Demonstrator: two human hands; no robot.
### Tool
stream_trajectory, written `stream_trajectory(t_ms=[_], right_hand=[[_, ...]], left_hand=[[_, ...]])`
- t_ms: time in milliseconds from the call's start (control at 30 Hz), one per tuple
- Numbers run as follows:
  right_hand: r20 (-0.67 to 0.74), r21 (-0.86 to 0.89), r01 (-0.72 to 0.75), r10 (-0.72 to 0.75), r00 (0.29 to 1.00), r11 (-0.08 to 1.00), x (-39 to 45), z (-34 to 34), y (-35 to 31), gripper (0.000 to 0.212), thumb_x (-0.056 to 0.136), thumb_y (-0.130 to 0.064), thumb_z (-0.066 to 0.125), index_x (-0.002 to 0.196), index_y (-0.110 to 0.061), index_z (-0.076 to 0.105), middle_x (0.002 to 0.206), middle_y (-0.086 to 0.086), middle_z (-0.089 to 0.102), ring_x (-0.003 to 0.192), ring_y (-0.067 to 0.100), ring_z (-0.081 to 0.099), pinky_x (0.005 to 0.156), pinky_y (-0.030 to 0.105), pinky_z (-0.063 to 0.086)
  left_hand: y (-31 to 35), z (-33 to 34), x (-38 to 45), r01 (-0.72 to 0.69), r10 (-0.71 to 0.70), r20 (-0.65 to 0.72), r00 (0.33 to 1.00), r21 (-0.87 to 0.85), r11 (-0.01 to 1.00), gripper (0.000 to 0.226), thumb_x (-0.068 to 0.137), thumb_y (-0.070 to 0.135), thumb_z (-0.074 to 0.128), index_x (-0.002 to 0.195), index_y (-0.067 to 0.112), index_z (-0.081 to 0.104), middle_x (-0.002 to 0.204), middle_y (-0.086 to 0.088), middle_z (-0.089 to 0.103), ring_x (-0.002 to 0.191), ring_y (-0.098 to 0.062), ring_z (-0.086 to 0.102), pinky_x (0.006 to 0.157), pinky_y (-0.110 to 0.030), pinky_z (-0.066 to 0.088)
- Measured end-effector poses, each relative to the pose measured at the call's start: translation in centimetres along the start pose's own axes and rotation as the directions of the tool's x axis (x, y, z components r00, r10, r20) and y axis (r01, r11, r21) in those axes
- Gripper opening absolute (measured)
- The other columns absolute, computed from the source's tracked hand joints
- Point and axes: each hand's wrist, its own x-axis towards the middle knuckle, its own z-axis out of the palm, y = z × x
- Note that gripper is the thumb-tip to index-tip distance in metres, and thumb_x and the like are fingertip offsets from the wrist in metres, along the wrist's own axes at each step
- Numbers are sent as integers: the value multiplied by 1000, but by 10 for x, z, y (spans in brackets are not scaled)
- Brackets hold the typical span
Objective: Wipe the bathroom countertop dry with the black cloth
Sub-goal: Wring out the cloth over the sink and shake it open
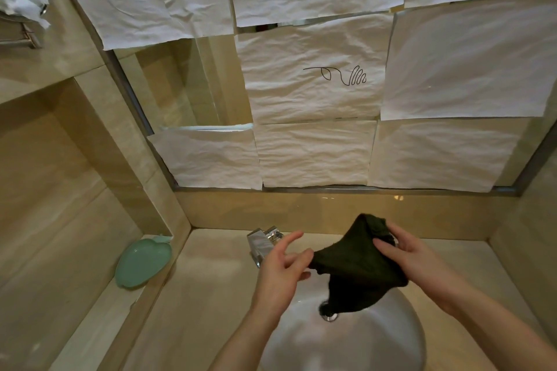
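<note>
Black cloth point(358, 265) held between both hands above sink point(391, 340); nothing legible.

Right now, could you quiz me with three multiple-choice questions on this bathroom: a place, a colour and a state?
1. Where is the cloth?
A. On the counter
B. Held over the sink
C. On the tap

2. What colour is the soap dish?
A. Green
B. Red
C. Black

3. How is the cloth held?
A. Left hand only
B. Right hand only
C. Both hands

Answers: 1 B, it hangs above the basin; 2 A, pale green by the left wall; 3 C, each hand pinches an end.
</note>
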Motion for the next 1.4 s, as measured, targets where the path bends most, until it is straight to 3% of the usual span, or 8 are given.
stream_trajectory(t_ms=[233, 367, 467, 567, 900, 1067, 1200, 1400], right_hand=[[19, 224, -286, 290, 957, 932, 7, -12, 12, 52, 73, -23, 75, 118, 0, 65, 102, 14, 75, 104, 28, 68, 83, 35, 55], [36, 346, -320, 328, 944, 882, 0, -18, 15, 73, 71, -7, 75, 139, -1, 49, 118, 21, 68, 111, 30, 61, 89, 36, 50], [-92, 90, -126, 134, 987, 988, -5, -20, 22, 95, 74, -7, 78, 149, -37, 28, 118, 8, 70, 111, 20, 62, 106, 37, 39], [-122, -198, 57, -82, 989, 979, -8, -15, 21, 64, 88, -4, 68, 134, -42, 46, 110, -2, 72, 101, 3, 63, 74, 14, 47], [-8, -786, 268, -443, 897, 557, 0, -32, -6, 14, 92, -33, 63, 91, -47, 60, 95, -17, 56, 89, 0, 54, 70, 14, 38], [60, -333, 355, -356, 933, 874, -2, -41, -21, 36, 88, -55, 52, 98, -25, 69, 97, -7, 67, 97, 8, 64, 86, 27, 49], [41, 63, 311, -314, 949, 948, -9, -32, -34, 67, 57, -72, 77, 104, -25, 71, 96, -1, 72, 92, 12, 70, 72, 25, 58], [209, 119, -103, 77, 975, 988, -19, 7, 8, 52, 78, -24, 76, 125, -12, 60, 103, 1, 76, 96, 17, 73, 73, 25, 58]], left_hand=[[8, -3, 1, 2, 17, 76, 997, -243, 970, 27, 95, 24, 65, 121, 32, 69, 89, -3, 74, 103, -20, 70, 95, -37, 56], [11, -8, 0, 29, -16, 135, 991, -94, 995, 42, 86, 26, 76, 123, 41, 65, 118, 8, 67, 108, 3, 61, 93, -22, 51], [14, -9, 0, -40, 38, 25, 999, 88, 995, 39, 86, 25, 76, 118, 44, 67, 124, 16, 59, 99, 15, 55, 65, -2, 45], [18, -9, 4, -80, 81, -5, 997, 134, 988, 30, 87, 22, 76, 113, 36, 72, 113, 15, 65, 90, 17, 59, 61, 0, 44], [39, -15, 24, -249, 299, -24, 954, 490, 836, 10, 85, 33, 76, 94, 32, 78, 85, 15, 72, 80, 1, 66, 72, -23, 56], [58, -26, 26, -328, 298, 139, 944, 336, 883, 12, 93, 34, 65, 97, 23, 68, 117, 16, 58, 108, 1, 57, 97, -27, 48], [71, -22, 15, -301, 288, 215, 933, 28, 953, 19, 101, 27, 51, 99, 9, 56, 84, 5, 63, 81, -8, 64, 71, -26, 53], [57, -18, 13, -191, 194, 91, 977, -39, 981, 30, 99, 32, 53, 104, 3, 57, 85, -2, 63, 78, -11, 65, 63, -28, 52]])
